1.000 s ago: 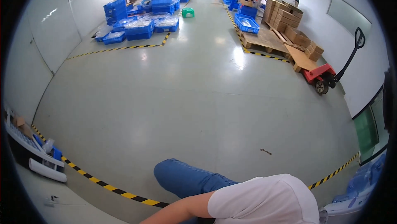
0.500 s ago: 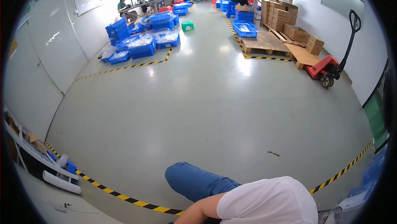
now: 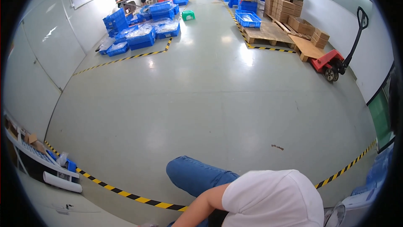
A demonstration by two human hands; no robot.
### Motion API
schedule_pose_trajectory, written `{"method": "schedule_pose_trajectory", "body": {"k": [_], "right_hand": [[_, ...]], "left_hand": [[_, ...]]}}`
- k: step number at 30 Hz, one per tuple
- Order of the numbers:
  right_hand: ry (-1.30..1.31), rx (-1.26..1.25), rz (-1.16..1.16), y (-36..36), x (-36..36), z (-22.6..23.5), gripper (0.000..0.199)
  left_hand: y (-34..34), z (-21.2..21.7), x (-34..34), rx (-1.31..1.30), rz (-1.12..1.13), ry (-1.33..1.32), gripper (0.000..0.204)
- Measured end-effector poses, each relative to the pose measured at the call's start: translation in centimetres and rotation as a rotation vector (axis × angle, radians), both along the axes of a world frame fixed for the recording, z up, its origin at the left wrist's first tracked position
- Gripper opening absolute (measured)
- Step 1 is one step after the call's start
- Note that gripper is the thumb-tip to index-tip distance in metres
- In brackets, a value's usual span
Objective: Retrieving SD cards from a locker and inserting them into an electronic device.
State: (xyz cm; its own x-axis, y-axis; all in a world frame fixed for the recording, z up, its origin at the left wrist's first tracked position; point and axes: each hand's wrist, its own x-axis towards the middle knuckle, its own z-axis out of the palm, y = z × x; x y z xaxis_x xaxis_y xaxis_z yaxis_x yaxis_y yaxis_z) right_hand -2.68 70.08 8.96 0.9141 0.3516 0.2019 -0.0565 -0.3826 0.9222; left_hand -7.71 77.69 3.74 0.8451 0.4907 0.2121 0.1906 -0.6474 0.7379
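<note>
Head view, looking out over a wide grey workshop floor (image 3: 201, 101). Neither hand is showing in the frame, so how far either one is open, or whether it is holding anything, cannot be told.

At the bottom centre a bare forearm (image 3: 201, 208) is running from the white sleeve (image 3: 268, 199) down and to the left, bent at the elbow, and leaving the frame at the lower edge before the wrist appears. Which arm it is cannot be told. Just above it a knee in blue jeans (image 3: 195, 176) is pointing toward the left, raised over the floor.

Nearest thing: the yellow-and-black floor tape (image 3: 126, 194) is passing just under the knee, running toward the lower left.

Upper left: blue crates (image 3: 145, 34) are sitting stacked on the floor. Upper right: cardboard boxes (image 3: 289, 11) on wooden pallets, with a red pallet jack (image 3: 333, 61) beside them.
</note>
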Motion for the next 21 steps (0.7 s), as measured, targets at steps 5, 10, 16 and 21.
{"method": "schedule_pose_trajectory", "body": {"k": [5, 10, 16, 21], "right_hand": [[1.585, 1.593, 1.232, -4.7, 7.6, -15.6, 0.068], [1.474, 1.600, 0.892, -5.9, 16.3, -7.7, 0.086], [1.120, 1.848, 1.830, 0.6, 19.9, 15.9, 0.071], [1.547, 1.305, 1.437, 2.1, 16.3, 6.1, 0.046]], "left_hand": [[-3.2, 2.1, 1.5, 0.023, 0.221, -0.195, 0.018], [-1.7, 0.3, 0.4, 0.048, 0.337, -0.253, 0.031], [-3.4, 1.1, 2.1, -0.115, 0.103, -0.383, 0.044], [-3.0, 1.2, 1.4, 0.019, 0.213, -0.302, 0.041]]}}
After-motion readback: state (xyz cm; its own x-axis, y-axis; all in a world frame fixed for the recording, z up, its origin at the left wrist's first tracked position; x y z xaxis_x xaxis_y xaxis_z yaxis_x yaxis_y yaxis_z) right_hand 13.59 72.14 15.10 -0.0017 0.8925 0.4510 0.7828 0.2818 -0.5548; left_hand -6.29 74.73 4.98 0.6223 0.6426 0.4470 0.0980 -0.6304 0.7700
